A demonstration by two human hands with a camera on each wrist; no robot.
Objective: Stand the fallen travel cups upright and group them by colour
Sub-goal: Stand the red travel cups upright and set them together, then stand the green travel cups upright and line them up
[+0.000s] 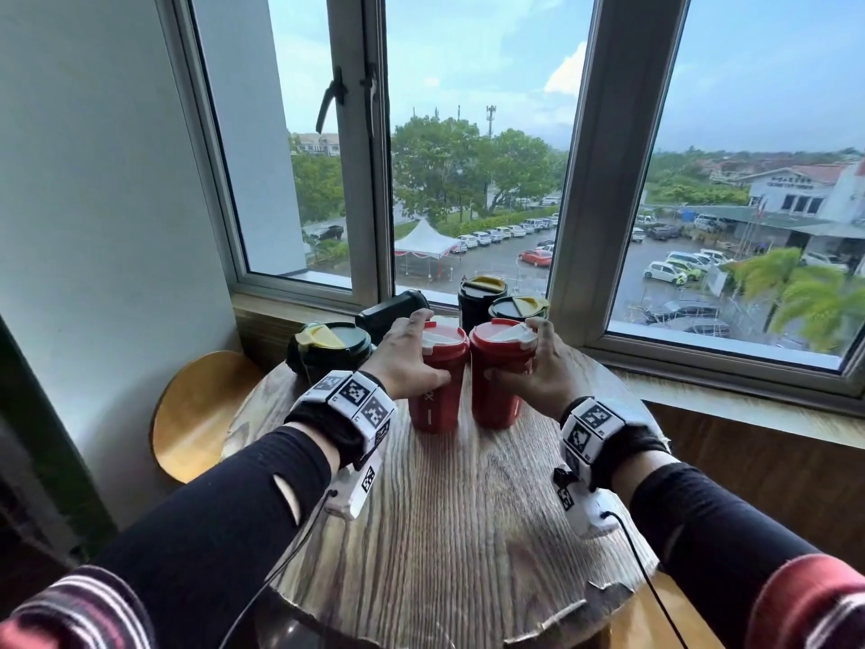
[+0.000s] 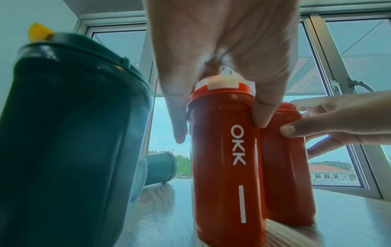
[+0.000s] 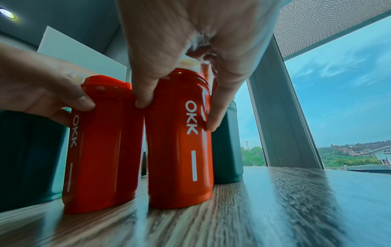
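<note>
My left hand [image 1: 406, 356] grips left red cup [image 1: 437, 381], my right hand [image 1: 538, 372] grips right red cup [image 1: 498, 374]; both upright, side by side, frame centre on table [image 1: 468, 517]. Fallen dark cup [image 1: 391, 313] lies behind, upper left.

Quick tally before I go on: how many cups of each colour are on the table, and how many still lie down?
Red cups: 2, both upright, one in the left hand, one in the right hand.
Dark green cups: 4, three upright, one lying down.
Total: 6 cups, 1 still fallen.
</note>
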